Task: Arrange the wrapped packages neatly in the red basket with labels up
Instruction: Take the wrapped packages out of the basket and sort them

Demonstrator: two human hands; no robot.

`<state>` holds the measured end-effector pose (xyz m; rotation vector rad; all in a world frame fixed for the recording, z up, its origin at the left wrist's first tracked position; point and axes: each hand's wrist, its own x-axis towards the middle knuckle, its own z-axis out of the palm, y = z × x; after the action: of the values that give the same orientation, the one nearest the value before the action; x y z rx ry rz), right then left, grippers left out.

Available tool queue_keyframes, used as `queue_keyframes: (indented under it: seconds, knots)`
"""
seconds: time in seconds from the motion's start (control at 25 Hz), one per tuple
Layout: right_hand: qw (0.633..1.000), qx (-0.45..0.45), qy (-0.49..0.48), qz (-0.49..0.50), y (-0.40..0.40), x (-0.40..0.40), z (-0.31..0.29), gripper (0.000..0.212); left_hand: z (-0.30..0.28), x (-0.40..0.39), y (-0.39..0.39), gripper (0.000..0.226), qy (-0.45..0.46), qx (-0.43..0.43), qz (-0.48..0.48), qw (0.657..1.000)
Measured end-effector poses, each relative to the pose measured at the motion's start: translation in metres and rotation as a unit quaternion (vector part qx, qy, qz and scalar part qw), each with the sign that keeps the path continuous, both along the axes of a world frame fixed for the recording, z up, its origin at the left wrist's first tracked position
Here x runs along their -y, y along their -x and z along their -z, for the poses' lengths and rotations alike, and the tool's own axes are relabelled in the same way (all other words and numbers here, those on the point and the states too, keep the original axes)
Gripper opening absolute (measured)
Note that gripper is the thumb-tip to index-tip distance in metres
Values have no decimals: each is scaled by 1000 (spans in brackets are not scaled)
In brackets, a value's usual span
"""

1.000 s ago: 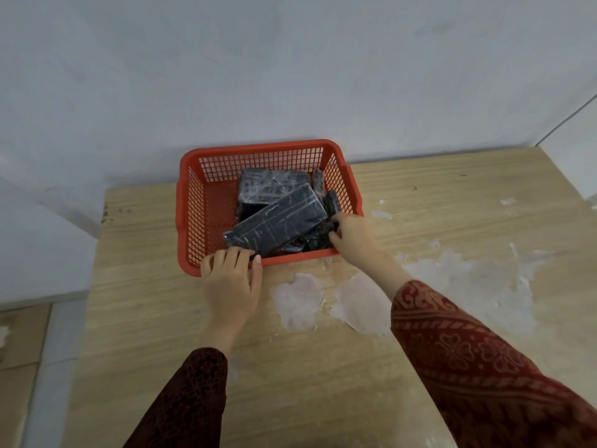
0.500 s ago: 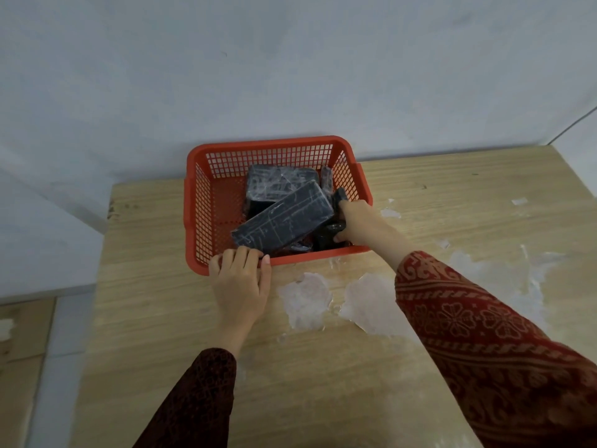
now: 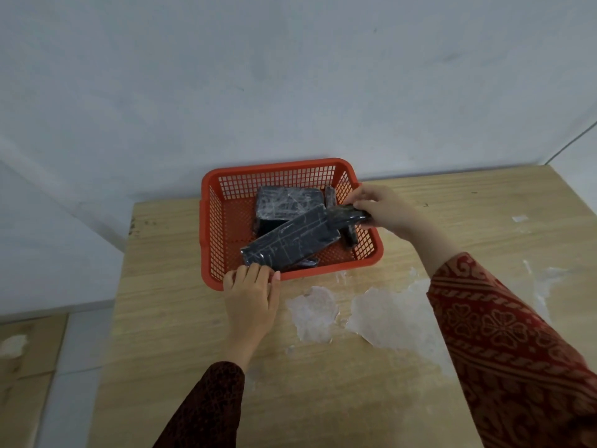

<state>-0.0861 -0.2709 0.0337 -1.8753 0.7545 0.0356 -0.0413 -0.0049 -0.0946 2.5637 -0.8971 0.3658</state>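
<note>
Right hand (image 3: 384,206) first: it has lifted clear of the red basket (image 3: 290,166) and now grips a small dark wrapped package (image 3: 350,215) over the basket's right rim, fingers curled across its top and thumb below. A second ago that hand was down inside the basket's near right corner, so this package has just been drawn out of the pile.

Taking the basket as the landmark and working down in size: the wooden table (image 3: 323,383) carries it against the pale wall, with white scuffed patches (image 3: 381,315) just in front of its near side. The left hand (image 3: 252,295) rests flat, fingers draped over the basket's near rim, steadying it and gripping nothing else.

Inside the basket, a long wrapped package (image 3: 290,242) lies diagonally, tilted across a squarer package (image 3: 289,202) at the back. Another small dark one (image 3: 350,236) leans against the right wall, and a sliver of a further one (image 3: 307,262) shows beneath the long package.

My reading is that the lifted package is being pulled out for turning or re-seating; no label is legible, and the pile remains untidy.
</note>
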Motion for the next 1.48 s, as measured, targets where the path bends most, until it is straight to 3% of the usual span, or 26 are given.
queue_keyframes:
  seconds: [0.12, 0.2, 0.32, 0.44, 0.52, 0.56, 0.64, 0.72, 0.8, 0.88, 0.96, 1.0, 1.12, 1.2, 1.36, 1.48]
  knots:
    - [972, 43, -230, 12, -3, -16, 9, 13, -4, 0, 0, 39, -1, -10, 7, 1000]
    - [959, 41, -280, 14, -4, -25, 19, 27, -7, -1, -1, 37, 2, -21, 11, 1000]
    - [994, 19, -110, 18, -7, -40, 33, 23, -9, -2, -1, 38, 2, -39, 12, 999]
    - [984, 20, 179, -8, -5, -53, 39, 52, -10, -2, -1, 39, 3, -48, 14, 999]
    - [976, 40, 211, 13, -3, -60, 44, 58, -11, -2, -1, 40, -2, -64, 18, 998]
    - [984, 46, 170, 31, -3, -61, 47, 58, -13, -3, -2, 40, -5, -76, 21, 997]
    - [997, 44, -4, 62, -4, -62, 53, 58, -16, -3, -2, 38, -3, -105, 27, 994]
    - [984, 36, -161, 71, -9, -63, 52, 51, -21, -3, -5, 26, 49, -156, 40, 986]
    - [970, 45, -235, 50, -21, -64, 47, 37, -32, -5, -15, 16, 145, -205, 44, 967]
    - [965, 50, -257, 11, -45, -65, 40, 36, -42, -13, -37, 17, 190, -167, 7, 968]
    - [981, 42, -186, -26, -76, -71, 34, 35, -48, -20, -66, 22, 180, -123, -58, 974]
    - [993, 39, -97, -48, -95, -76, 32, 33, -48, -22, -79, 28, 159, -125, -89, 975]
    - [978, 56, 160, -123, -144, -95, 35, 29, -39, -20, -99, 47, 107, -213, -108, 965]
    - [964, 39, 201, -169, -170, -102, 47, 33, -31, -18, -96, 54, 140, -255, -76, 954]
    - [933, -9, 257, -250, -197, -101, 77, 40, -20, -22, -98, 57, 183, -250, -77, 948]
    - [865, -9, 365, -344, -210, -99, 90, 47, -14, -22, -101, 56, 192, -252, -78, 945]
